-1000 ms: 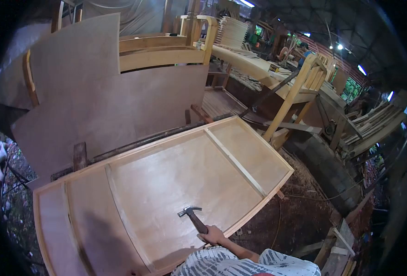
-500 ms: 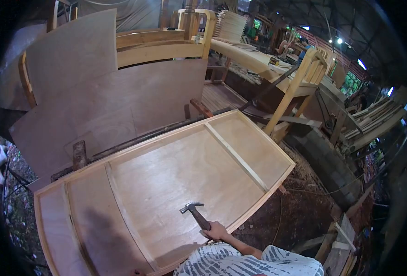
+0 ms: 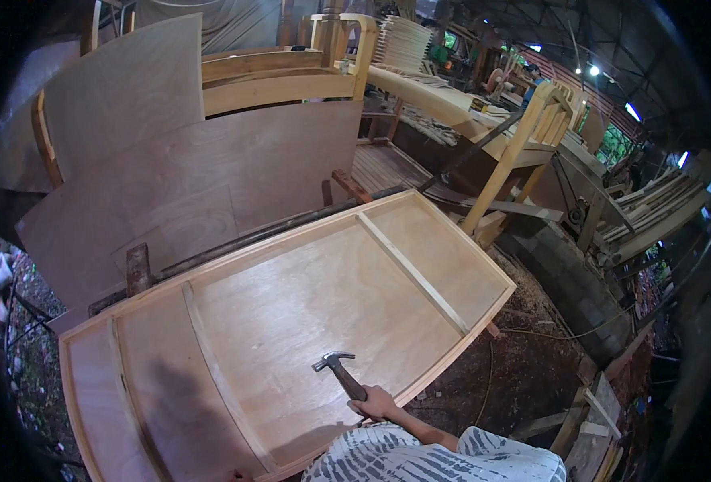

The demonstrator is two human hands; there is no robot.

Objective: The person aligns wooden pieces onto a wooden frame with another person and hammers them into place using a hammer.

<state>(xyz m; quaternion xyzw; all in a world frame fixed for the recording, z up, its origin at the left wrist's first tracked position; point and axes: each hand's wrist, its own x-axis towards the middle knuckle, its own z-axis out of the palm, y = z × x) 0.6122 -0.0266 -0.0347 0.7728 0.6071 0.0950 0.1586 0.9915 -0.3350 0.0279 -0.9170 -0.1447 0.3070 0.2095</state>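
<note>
My right hand (image 3: 378,403) is closed around the handle of a claw hammer (image 3: 341,371). The hammer's metal head is over the near side of a large plywood panel (image 3: 291,281), which has a raised wooden frame and several thin cross battens (image 3: 412,273). At the bottom edge of the view, a small part of my left hand (image 3: 240,476) shows near the panel's near edge. Its fingers are too cut off to make out. A patterned white and grey garment (image 3: 396,458) hides part of the panel's near rim.
Plywood sheets (image 3: 211,177) lean behind the panel. To the right stand a pale wooden bed-like frame (image 3: 504,161) and a block wall (image 3: 564,273). Offcuts (image 3: 596,426) lie at lower right. Farther back are a workbench (image 3: 428,96), stacked slats (image 3: 404,44) and a person (image 3: 535,78).
</note>
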